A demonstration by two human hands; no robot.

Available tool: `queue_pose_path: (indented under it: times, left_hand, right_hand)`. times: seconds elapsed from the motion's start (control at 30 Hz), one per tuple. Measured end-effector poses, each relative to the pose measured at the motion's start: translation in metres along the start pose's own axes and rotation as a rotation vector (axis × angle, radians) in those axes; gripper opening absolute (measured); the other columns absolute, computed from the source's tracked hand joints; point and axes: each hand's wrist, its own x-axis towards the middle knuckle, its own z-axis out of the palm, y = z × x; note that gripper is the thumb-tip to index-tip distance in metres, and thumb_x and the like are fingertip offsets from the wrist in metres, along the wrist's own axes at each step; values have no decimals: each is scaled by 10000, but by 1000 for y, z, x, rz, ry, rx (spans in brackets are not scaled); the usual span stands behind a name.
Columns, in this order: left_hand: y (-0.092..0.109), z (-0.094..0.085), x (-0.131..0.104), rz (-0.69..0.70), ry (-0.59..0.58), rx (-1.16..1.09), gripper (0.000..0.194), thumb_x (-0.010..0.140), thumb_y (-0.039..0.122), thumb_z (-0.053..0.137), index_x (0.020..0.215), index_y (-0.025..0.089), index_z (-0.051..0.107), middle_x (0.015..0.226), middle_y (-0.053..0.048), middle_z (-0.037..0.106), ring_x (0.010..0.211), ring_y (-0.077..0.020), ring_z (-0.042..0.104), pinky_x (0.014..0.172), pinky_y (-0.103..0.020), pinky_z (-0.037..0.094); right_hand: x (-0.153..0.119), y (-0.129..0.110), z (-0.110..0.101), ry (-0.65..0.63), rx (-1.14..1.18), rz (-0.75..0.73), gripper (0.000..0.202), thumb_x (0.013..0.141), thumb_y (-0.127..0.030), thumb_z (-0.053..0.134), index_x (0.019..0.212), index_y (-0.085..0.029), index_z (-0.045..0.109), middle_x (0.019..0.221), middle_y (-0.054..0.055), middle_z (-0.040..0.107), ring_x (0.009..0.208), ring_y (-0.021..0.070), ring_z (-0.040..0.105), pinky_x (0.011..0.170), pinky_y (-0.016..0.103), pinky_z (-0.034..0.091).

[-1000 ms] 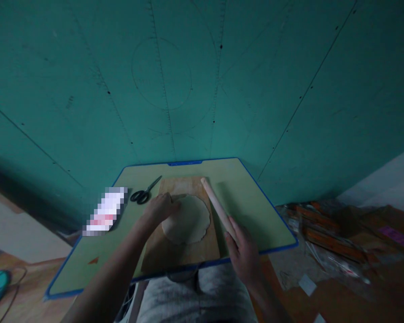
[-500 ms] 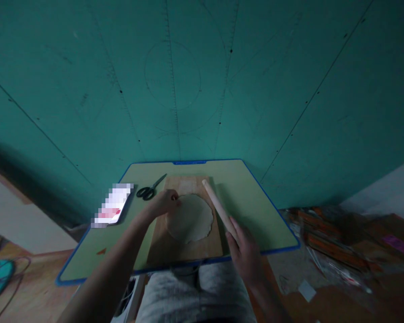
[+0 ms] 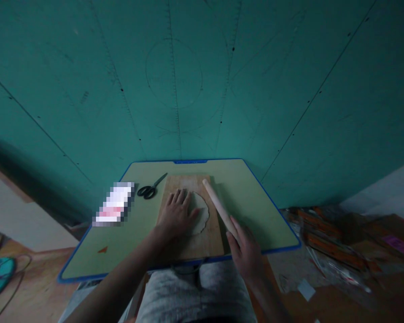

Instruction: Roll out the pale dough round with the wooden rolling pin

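A flat, pale round of dough (image 3: 202,217) with a ragged right edge lies on a wooden board (image 3: 210,246). My left hand (image 3: 177,215) rests flat on the dough's left part, palm down with its fingers spread, and hides much of it. Wrapped round the near end of a wooden rolling pin (image 3: 218,204) is my right hand (image 3: 245,251). The pin slants away to the upper left, its far end over the board's right edge. Whether it touches the board I cannot tell.
Black-handled scissors (image 3: 150,190) and a phone with a blurred-out screen (image 3: 112,204) lie left of the board. The small table (image 3: 252,202) has a blue rim and stands against a green wall (image 3: 195,89). Clutter in plastic (image 3: 323,233) covers the floor at right.
My left hand has gone from pinching the dough's upper left edge to lying spread on top of it. The right hand and rolling pin have hardly moved.
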Motion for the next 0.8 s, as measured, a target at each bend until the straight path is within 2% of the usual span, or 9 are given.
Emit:
queue_pose_path:
  times: [0.13,0.33,0.47,0.6,0.67,0.8]
  left_hand:
    - [-14,2,-5,121,19,-29,671,986,570,296,1459,107,404,1526,-205,417,1440,-352,341,1162,-525,300]
    - [-21,3,-8,192,43,-61,663,967,598,341,1457,157,421,1513,-178,447,1431,-343,362,1148,-533,336]
    - [-23,-2,-12,231,13,-76,697,962,618,348,1469,143,397,1536,-181,410,1439,-350,345,1149,-531,330]
    - [-32,-4,-13,306,-38,-120,695,964,613,353,1501,171,350,1567,-157,364,1457,-314,321,1174,-515,302]
    - [-40,-3,-12,291,-18,-144,658,974,590,353,1497,190,362,1568,-136,373,1465,-301,308,1181,-510,296]
    - [-55,-6,-13,99,121,-204,622,1008,531,283,1469,132,407,1536,-173,417,1470,-311,294,1173,-525,313]
  right_hand:
    - [-2,2,2,1,32,33,412,994,-370,423,1313,-169,588,1151,144,722,1006,280,697,817,427,581]
    - [-3,4,0,-30,100,72,433,992,-398,419,1302,-151,593,1182,157,710,1043,279,692,832,417,583]
    - [-3,6,1,-39,151,111,448,986,-421,424,1306,-159,596,1228,158,692,1094,277,677,871,411,577]
    - [-2,5,0,-53,177,140,455,986,-440,416,1285,-158,611,1241,156,688,1123,278,667,897,413,571]
    - [0,2,-2,-61,183,150,464,987,-444,410,1283,-147,611,1241,160,687,1125,279,666,896,411,573]
    - [3,-15,-6,-92,190,84,425,992,-381,426,1316,-159,589,1205,145,704,1093,259,679,881,386,582]
